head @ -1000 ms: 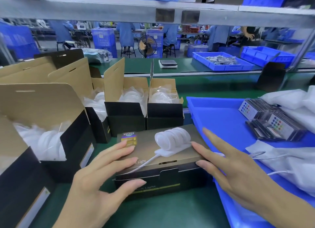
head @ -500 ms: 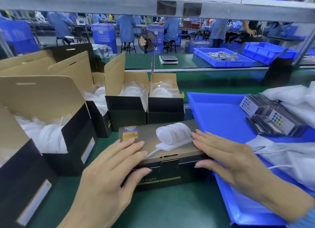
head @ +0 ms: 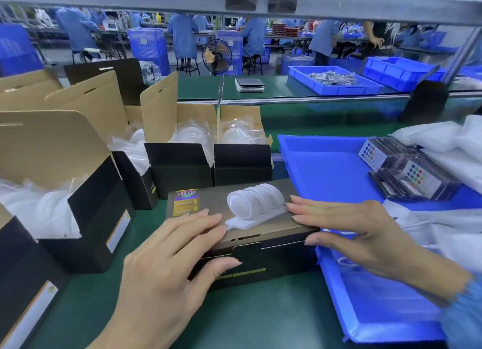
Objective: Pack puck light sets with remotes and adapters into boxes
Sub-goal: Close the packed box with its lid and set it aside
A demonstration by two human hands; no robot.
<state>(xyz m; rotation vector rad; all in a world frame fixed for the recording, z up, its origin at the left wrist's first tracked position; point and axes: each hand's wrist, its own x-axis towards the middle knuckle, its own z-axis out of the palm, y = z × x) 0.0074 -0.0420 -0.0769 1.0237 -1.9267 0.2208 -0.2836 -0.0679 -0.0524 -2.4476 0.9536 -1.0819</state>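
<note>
Head view: dark closed box (head: 242,234) on green table (head: 260,317), just beside blue tray (head: 326,171). Left hand (head: 167,268) flat on lid, fingers straight and together. Right hand (head: 352,234) flat on other end, thumb on front. Might slide if pushed unevenly. Might pop open if tab (head: 246,252) not tucked.

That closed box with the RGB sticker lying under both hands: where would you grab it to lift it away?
Probably by its two short ends, one hand from each side. The closed box lies flat and long across the green mat, too wide for one hand. The left hand and right hand already rest flat at those ends. The open boxes crowd its far side.
</note>
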